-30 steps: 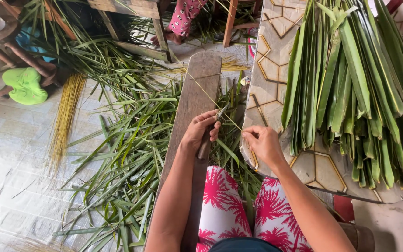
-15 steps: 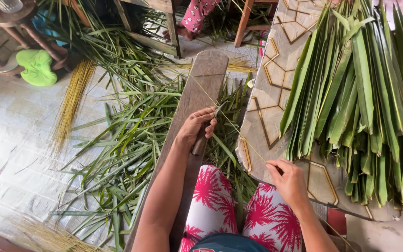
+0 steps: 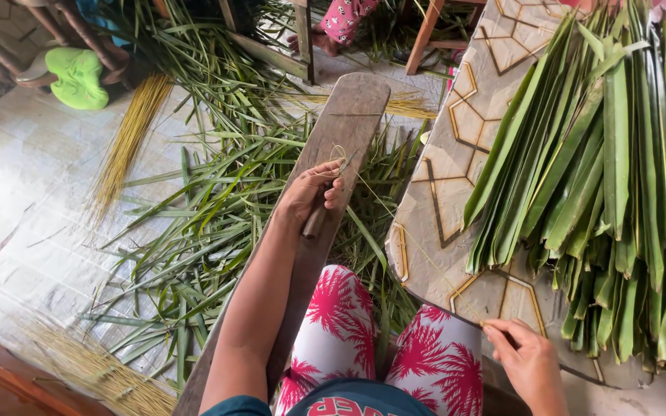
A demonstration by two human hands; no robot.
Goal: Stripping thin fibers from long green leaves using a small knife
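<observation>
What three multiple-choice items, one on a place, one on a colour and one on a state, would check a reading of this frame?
1. Where does the stack of green leaves lie?
A. on the patterned table
B. on the floor by the green slipper
C. across the person's lap

2. What colour is the bundle of thin sticks on the floor?
A. red
B. yellow
C. blue

3. How is the left hand set?
A. flat and open on the floor
B. closed round a small knife over the wooden plank
C. raised clear of everything

Answers: 1 A, the leaves rest on the tabletop; 2 B, the sticks show yellow; 3 B, the fingers wrap the handle.
</observation>
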